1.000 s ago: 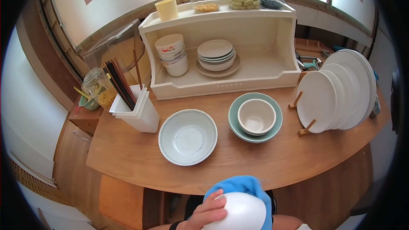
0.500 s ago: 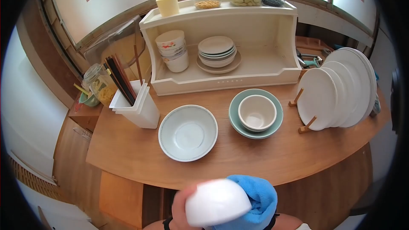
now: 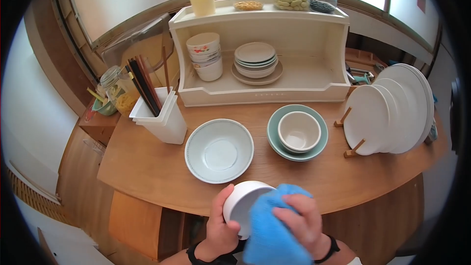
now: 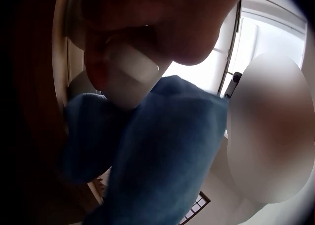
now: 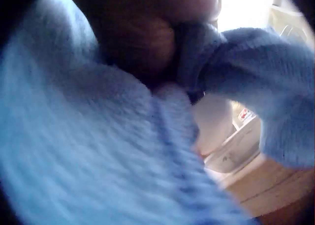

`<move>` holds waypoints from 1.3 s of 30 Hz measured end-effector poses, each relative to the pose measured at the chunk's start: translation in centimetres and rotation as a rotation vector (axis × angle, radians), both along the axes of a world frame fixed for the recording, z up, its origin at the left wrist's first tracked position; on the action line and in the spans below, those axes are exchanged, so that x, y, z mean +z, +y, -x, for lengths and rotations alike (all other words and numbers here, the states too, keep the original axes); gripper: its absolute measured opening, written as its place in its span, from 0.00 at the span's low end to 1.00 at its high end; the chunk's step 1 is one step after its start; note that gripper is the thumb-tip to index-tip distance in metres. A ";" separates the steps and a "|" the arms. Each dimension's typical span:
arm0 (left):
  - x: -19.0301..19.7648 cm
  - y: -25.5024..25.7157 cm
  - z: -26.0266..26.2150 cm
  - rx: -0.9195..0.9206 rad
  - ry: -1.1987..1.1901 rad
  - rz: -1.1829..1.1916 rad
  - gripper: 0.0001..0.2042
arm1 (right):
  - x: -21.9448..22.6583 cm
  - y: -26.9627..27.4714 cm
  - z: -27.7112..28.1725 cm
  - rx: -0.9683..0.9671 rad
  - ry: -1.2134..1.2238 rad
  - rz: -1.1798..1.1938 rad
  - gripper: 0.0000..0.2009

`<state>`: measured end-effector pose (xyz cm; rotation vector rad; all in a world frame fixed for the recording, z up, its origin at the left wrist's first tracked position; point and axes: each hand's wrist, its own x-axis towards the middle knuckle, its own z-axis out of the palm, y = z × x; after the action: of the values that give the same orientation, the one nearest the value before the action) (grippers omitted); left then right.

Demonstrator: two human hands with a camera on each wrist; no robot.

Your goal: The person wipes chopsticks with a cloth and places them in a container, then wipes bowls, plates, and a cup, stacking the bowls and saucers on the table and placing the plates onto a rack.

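My left hand [image 3: 220,225] grips a white bowl [image 3: 239,201] by its left side, tilted with its inside facing right and down, just off the table's front edge. My right hand [image 3: 305,223] holds a blue cloth [image 3: 274,225] against the bowl's opening; the cloth covers part of the inside. In the left wrist view the bowl [image 4: 129,77] shows between the fingers, with the cloth [image 4: 167,146] below it. Cloth [image 5: 88,126] fills much of the right wrist view, with a piece of the bowl [image 5: 214,121] behind it.
On the table [image 3: 147,167] stand a pale wide bowl [image 3: 219,151], a cream bowl [image 3: 299,131] nested in a green one [image 3: 321,142], a white chopstick holder [image 3: 164,125] and racked plates [image 3: 365,120]. A cream shelf [image 3: 265,99] with stacked dishes stands behind.
The bowl has turned from showing its outside to showing its rim and inside. My right hand, hidden before, has come into view on the cloth. The head view has shifted slightly.
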<state>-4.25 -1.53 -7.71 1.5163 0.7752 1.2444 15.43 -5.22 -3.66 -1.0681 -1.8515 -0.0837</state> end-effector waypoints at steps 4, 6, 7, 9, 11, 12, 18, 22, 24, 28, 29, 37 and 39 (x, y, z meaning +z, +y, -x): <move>0.7 0.4 0.2 0.133 0.294 -0.469 0.37 | -0.9 1.8 2.8 -0.094 -0.090 -0.025 0.16; 1.0 0.2 0.3 0.118 0.340 -0.520 0.36 | -2.1 1.8 3.9 0.093 0.026 0.107 0.15; 1.0 0.1 0.4 0.105 0.385 -0.571 0.34 | -1.8 1.7 4.1 0.092 0.028 0.109 0.15; 1.3 0.1 0.2 0.121 0.372 -0.559 0.32 | -0.6 1.5 4.1 0.271 0.146 0.273 0.20; 1.8 0.0 0.4 0.057 0.492 -0.598 0.32 | 0.0 1.6 2.6 0.520 0.321 0.459 0.22; 1.7 0.2 0.3 0.055 0.469 -0.610 0.31 | 2.1 1.2 1.9 0.488 0.278 0.432 0.17; 3.0 0.3 -0.7 0.048 0.367 -0.603 0.30 | -5.1 0.3 4.1 0.485 0.724 0.480 0.19; 3.1 0.7 -0.2 -0.001 0.419 -0.577 0.32 | -2.0 0.2 3.0 0.361 0.670 0.740 0.19; 3.0 1.2 -0.3 0.014 0.418 -0.611 0.31 | -0.8 1.0 2.2 0.466 0.347 0.336 0.14; 3.1 0.5 -0.3 -0.012 0.415 -0.643 0.31 | 4.8 0.9 0.7 0.524 -0.063 0.463 0.13; 3.1 0.5 -0.3 -0.006 0.419 -0.636 0.31 | 5.1 0.5 0.5 0.532 -0.063 0.468 0.13; 1.9 -0.5 -1.1 0.090 0.246 -0.443 0.33 | -1.7 0.7 2.4 0.144 0.124 0.065 0.17; 2.3 -0.3 -1.0 0.063 0.331 -0.491 0.32 | -1.5 0.6 2.5 0.134 0.106 0.156 0.16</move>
<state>-3.29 -1.82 -5.45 2.1504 0.7652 1.3086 12.96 -4.63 -5.19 -1.0304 -1.8513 0.1949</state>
